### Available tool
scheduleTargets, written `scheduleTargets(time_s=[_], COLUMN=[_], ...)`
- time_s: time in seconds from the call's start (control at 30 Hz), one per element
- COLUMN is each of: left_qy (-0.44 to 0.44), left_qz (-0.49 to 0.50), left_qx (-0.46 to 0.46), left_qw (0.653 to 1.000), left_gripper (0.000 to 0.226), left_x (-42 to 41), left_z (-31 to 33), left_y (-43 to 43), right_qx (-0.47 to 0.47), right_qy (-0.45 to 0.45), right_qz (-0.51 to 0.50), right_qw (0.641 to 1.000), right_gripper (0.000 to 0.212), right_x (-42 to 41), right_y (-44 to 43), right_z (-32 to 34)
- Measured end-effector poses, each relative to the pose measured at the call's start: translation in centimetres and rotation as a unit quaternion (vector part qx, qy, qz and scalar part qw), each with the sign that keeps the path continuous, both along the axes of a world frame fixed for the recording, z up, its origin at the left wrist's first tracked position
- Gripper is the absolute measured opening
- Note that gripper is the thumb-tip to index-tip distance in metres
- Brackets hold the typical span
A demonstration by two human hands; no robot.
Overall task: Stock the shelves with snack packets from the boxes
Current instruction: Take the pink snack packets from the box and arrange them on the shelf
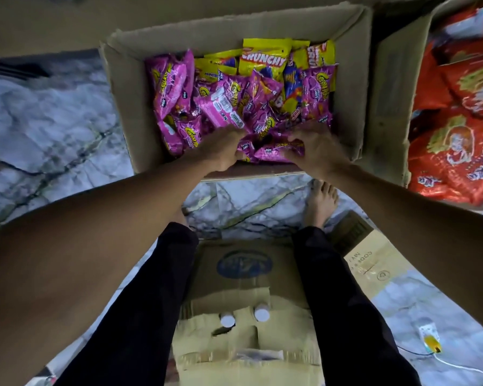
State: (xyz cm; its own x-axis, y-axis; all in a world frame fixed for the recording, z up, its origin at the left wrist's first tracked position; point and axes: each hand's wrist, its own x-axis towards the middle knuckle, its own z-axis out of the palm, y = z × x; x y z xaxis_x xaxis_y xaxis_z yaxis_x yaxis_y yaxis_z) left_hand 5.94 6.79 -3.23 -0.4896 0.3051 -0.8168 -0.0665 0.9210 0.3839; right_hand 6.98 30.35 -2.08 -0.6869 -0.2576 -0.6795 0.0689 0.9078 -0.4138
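Reaching into the open corrugated cardboard box [129, 87] on the marble floor [53, 107], both hands on the snacks.
Your left hand [221, 150] and right hand [318, 151] have fingers curled round crinkly, glossy pink packets [273, 154] against the box's near wall. The packet under your right fingers lies with its long axis left to right. Others lie jumbled at all angles, with yellow packets [262, 59] towards the far wall. Your fingertips are blurred and partly buried. Orange packets [457, 162] fill a neighbouring box [388, 93], cut off at the right edge.
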Motion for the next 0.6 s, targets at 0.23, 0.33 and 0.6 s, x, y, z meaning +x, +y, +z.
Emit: scheduleTargets(time_s=[0.23,0.33,0.6], left_qy=[0.059,0.055,0.120], left_qz=[0.004,0.042,0.228], left_qx=[-0.005,0.012,0.053], left_qw=[0.998,0.998,0.965], left_gripper=[0.041,0.041,0.027], left_x=[-0.7,-1.1,-1.4], left_z=[0.1,0.9,4.6], left_y=[0.7,0.2,-0.2], right_qx=[0.031,0.006,-0.052], right_qy=[-0.013,-0.055,-0.079], right_qz=[-0.007,-0.046,-0.203], right_qw=[0.999,0.997,0.974], right_gripper=[0.027,0.017,0.022], right_x=[-0.7,-1.2,-1.8], right_y=[0.0,0.0,0.0], right_z=[-0.1,0.3,2.6])
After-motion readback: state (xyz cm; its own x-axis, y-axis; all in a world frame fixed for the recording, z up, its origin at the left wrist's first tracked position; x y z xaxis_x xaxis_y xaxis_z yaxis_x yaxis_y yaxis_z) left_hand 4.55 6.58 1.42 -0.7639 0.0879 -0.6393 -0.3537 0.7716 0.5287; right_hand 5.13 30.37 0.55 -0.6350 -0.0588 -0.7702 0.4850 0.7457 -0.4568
